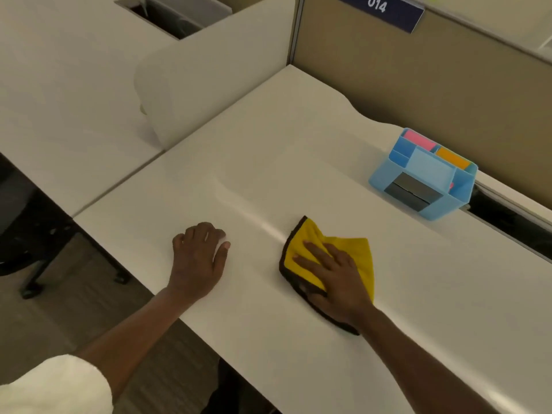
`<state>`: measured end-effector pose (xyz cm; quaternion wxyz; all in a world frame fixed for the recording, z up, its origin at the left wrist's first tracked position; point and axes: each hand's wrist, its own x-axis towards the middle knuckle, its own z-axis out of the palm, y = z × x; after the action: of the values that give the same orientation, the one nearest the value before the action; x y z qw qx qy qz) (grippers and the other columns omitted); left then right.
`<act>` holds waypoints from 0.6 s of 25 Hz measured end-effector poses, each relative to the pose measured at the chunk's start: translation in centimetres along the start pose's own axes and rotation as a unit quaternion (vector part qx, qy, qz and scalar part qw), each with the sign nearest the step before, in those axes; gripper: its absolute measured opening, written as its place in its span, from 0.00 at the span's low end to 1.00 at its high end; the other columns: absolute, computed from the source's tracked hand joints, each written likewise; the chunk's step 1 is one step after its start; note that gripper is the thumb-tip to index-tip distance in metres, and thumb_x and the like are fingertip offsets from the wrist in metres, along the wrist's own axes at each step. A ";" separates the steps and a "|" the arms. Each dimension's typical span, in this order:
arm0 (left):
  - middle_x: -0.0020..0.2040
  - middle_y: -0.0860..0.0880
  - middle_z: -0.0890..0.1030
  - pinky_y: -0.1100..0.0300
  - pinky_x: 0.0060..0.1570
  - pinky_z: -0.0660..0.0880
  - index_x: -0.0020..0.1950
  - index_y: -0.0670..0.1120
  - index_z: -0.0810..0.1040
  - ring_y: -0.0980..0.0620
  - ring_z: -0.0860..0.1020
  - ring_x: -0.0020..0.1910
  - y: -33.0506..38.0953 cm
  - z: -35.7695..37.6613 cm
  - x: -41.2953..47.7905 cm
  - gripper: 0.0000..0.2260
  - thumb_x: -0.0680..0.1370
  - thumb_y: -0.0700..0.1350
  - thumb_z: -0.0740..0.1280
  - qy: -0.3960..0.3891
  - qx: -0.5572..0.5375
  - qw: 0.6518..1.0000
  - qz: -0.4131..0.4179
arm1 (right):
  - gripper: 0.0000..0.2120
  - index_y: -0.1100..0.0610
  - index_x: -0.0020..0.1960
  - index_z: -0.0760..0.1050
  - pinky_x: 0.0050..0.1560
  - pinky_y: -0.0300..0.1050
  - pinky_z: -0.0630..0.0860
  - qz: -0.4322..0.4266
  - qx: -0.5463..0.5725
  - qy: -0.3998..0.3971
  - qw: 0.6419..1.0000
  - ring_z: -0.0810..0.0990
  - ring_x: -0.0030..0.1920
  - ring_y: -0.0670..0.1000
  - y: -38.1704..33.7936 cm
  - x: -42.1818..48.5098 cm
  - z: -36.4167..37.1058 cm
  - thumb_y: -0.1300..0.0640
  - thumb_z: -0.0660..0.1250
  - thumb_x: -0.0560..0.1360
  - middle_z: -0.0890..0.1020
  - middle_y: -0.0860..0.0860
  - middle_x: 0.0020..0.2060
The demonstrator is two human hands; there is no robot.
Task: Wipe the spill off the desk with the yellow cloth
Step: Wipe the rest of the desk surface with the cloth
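A yellow cloth [357,253] with a dark edge lies bunched on the white desk [268,162], near the front edge. My right hand [331,276] presses flat on top of the cloth, fingers spread and pointing left. My left hand [198,255] rests on the bare desk about a hand's width to the left of the cloth, fingers curled down and holding nothing. A faint wet sheen [239,204] runs across the desk from the cloth toward the upper left.
A blue desk organiser [424,174] with pink and orange notes stands at the back right, next to a cable slot [513,222]. A tan partition [418,79] with a blue "014" sign [382,10] walls the back. A white divider [215,82] stands to the left.
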<state>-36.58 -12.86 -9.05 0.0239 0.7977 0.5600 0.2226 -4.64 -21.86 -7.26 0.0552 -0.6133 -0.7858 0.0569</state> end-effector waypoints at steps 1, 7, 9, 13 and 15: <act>0.55 0.47 0.80 0.47 0.53 0.67 0.58 0.46 0.80 0.42 0.79 0.54 -1.2 -0.3 0.1 0.15 0.83 0.52 0.58 -0.004 0.001 1.000 0.019 | 0.28 0.36 0.76 0.64 0.71 0.63 0.63 0.048 -0.006 0.012 0.999 0.62 0.77 0.62 2.1 2.4 -0.1 0.35 0.58 0.76 0.61 0.45 0.79; 0.57 0.46 0.80 0.50 0.57 0.66 0.59 0.45 0.80 0.45 0.78 0.57 -3.1 -0.9 -0.5 0.14 0.82 0.52 0.60 0.002 -0.016 1.000 0.005 | 0.32 0.48 0.76 0.66 0.72 0.67 0.56 0.416 0.079 0.098 0.901 0.60 0.75 0.70 -6.0 16.8 1.2 0.36 0.54 0.76 0.64 0.57 0.78; 0.56 0.47 0.80 0.53 0.57 0.64 0.58 0.46 0.80 0.46 0.78 0.57 -3.2 -1.0 -0.6 0.15 0.83 0.53 0.60 0.004 -0.035 0.999 -0.003 | 0.31 0.43 0.77 0.64 0.72 0.65 0.59 0.175 0.042 0.033 0.983 0.59 0.77 0.66 -9.5 13.5 2.5 0.38 0.58 0.75 0.62 0.53 0.79; 0.56 0.48 0.79 0.51 0.58 0.67 0.57 0.46 0.80 0.47 0.78 0.56 -3.1 -1.1 -0.6 0.15 0.83 0.54 0.59 -0.001 -0.048 0.999 -0.012 | 0.32 0.38 0.77 0.61 0.74 0.57 0.59 -0.161 0.004 -0.047 0.986 0.58 0.79 0.58 -3.6 5.0 0.4 0.40 0.66 0.75 0.57 0.46 0.81; 0.56 0.49 0.79 0.50 0.59 0.67 0.58 0.46 0.80 0.47 0.78 0.57 -2.8 -1.0 -0.6 0.16 0.83 0.54 0.59 -0.006 -0.045 0.999 0.002 | 0.30 0.38 0.77 0.62 0.72 0.63 0.63 -0.107 -0.030 -0.029 0.993 0.61 0.78 0.58 2.2 6.7 -0.2 0.40 0.64 0.77 0.58 0.47 0.80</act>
<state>-39.55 -12.57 -9.15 0.0628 0.7982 0.5476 0.2430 -4.15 -14.88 -7.33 0.0195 -0.5255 -0.8494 0.0451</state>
